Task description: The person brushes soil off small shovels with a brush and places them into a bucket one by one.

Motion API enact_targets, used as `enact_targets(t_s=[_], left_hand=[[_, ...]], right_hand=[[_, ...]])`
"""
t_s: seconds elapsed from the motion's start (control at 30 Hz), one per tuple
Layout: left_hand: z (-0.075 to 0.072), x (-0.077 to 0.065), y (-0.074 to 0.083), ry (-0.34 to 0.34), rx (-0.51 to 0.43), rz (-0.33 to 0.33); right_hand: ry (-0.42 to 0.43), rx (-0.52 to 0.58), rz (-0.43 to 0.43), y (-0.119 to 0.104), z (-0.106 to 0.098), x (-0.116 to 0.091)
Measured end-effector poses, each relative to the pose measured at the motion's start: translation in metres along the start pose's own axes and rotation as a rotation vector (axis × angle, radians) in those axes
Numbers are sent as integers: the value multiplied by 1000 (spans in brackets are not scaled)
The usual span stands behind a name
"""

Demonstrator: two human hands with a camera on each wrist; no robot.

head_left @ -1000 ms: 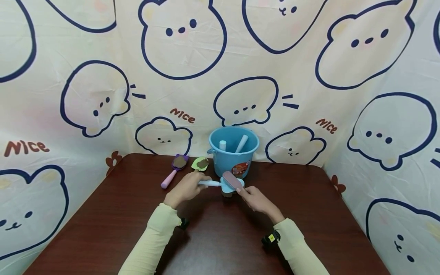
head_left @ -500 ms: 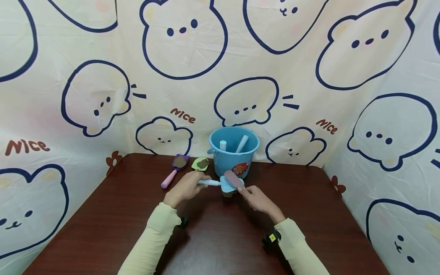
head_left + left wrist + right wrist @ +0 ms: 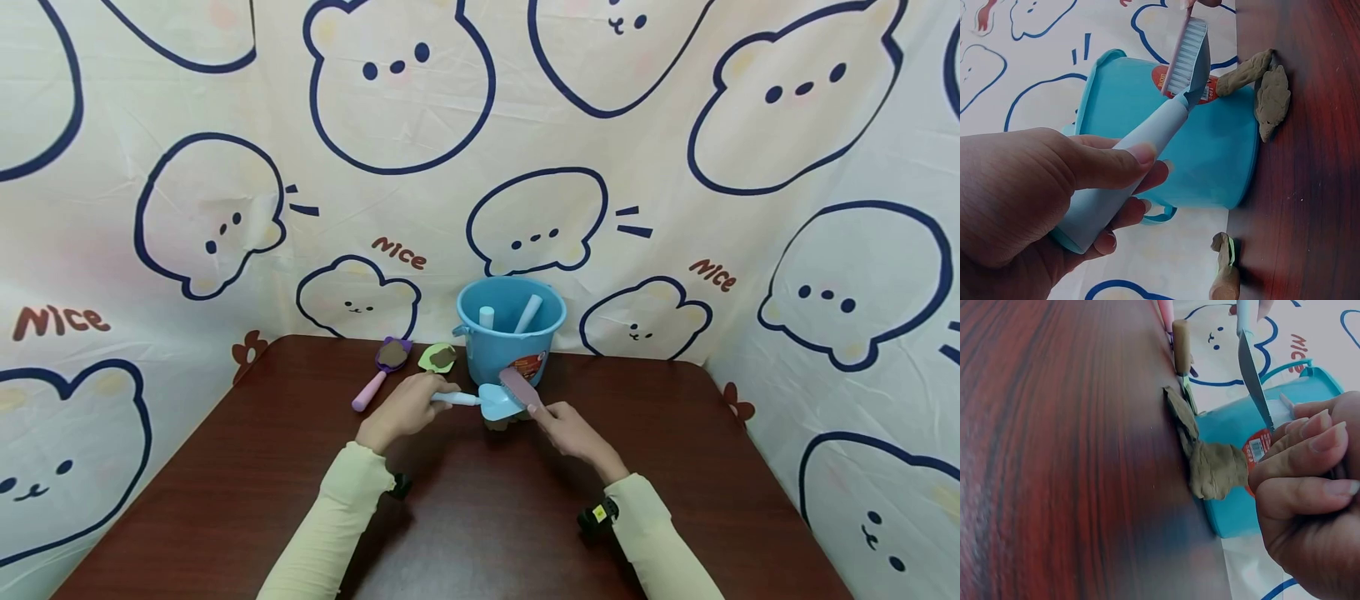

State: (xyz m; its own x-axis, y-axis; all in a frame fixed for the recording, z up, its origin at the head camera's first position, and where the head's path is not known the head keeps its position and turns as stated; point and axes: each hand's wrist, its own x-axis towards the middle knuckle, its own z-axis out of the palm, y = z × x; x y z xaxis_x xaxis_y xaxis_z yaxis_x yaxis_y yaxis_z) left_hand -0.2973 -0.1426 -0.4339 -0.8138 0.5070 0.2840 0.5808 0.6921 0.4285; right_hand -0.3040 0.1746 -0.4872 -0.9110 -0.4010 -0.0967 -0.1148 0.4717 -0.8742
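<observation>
My left hand [image 3: 408,408] grips the pale blue handle of a small toy shovel [image 3: 1163,122], thumb along the top. Its light blue blade [image 3: 495,404] points right, held above the table. A brush [image 3: 519,387] with a dusty pink back and pale bristles [image 3: 1186,56] is held by my right hand [image 3: 573,433]. The bristles lie against the blade in the left wrist view. In the right wrist view, curled fingers hide most of the brush. Below the blade, lumps of brown clay-like material [image 3: 1213,469] lie on the table in front of the bucket.
A blue bucket [image 3: 491,354] with two pale handles sticking out stands at the back. Left of it lie a green leaf-shaped scoop [image 3: 425,360] and a purple shovel [image 3: 367,392] with a pink handle, both bearing brown lumps. A patterned cloth [image 3: 637,233] hangs behind the dark wooden table [image 3: 480,533].
My right hand and the brush have shifted slightly right along the shovel blade, showing more of the blade. My left hand stays nearly still.
</observation>
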Motion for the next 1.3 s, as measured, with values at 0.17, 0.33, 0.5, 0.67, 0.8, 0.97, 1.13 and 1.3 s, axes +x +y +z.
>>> enact_targets(t_s=[0.17, 0.33, 0.5, 0.67, 0.8, 0.97, 1.13, 1.3], left_hand=[[-1, 0, 0, 5, 5, 2], [-4, -1, 2, -8, -3, -9], [-4, -2, 1, -19, -6, -16], [-7, -2, -1, -19, -3, -15], [-8, -2, -1, -17, -9, -14], [-11, -4, 2, -6, -44, -22], [-12, -5, 3, 4, -50, -22], [-10, -4, 3, 22, -60, -33]], right_hand=[[20, 9, -14, 3, -3, 0], [31, 25, -28, 7, -6, 0], [28, 23, -23, 8, -9, 0], [28, 14, -10, 7, -15, -2], [42, -4, 7, 9, -20, -3], [38, -58, 7, 13, -21, -3], [14, -82, 1, 16, -20, -1], [-20, -102, 9, 16, -18, -1]])
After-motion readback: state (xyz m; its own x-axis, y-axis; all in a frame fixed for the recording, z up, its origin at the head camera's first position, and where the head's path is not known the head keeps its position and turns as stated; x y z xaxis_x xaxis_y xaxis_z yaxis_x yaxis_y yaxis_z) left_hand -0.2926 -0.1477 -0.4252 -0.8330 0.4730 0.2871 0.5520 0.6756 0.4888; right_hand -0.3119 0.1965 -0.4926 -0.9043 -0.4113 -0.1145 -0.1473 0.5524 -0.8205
